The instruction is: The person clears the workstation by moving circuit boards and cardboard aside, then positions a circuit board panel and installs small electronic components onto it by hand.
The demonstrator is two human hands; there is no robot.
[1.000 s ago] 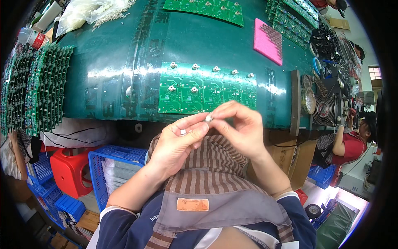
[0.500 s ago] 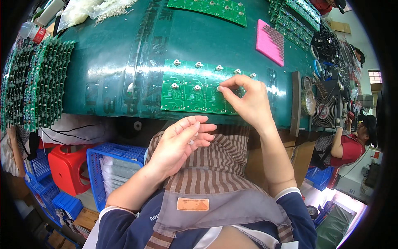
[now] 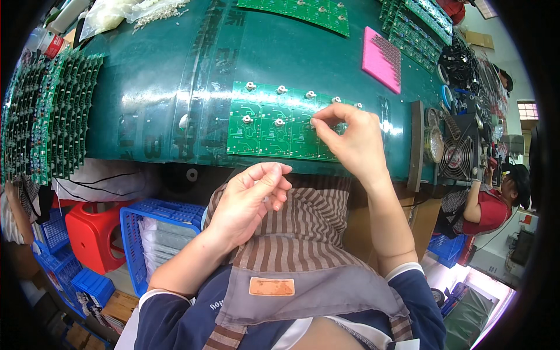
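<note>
A green circuit board panel (image 3: 248,143) lies near the front edge of the green table. Small white round components (image 3: 279,122) stand on it in two rows, the far row reaching further right. Over the near row, the thumb and forefinger of my right hand (image 3: 356,143) pinch a small white component at the board's surface; the fingers mostly cover it. In front of the table edge, my left hand (image 3: 248,201) is turned palm up, with its fingers curled in. A bit of a small white component (image 3: 266,199) shows between those fingers.
Another board panel (image 3: 303,13) lies farther back, beside a pink foam block (image 3: 376,58) full of pins. Stacked boards (image 3: 64,116) stand at the left, and more boards (image 3: 411,44) at the back right. A black fan unit (image 3: 458,149) sits right. A person (image 3: 490,201) works beyond it.
My left hand's fingers have curled in more closely around the white component. My right hand stays pinched at the same spot on the board, with little movement.
</note>
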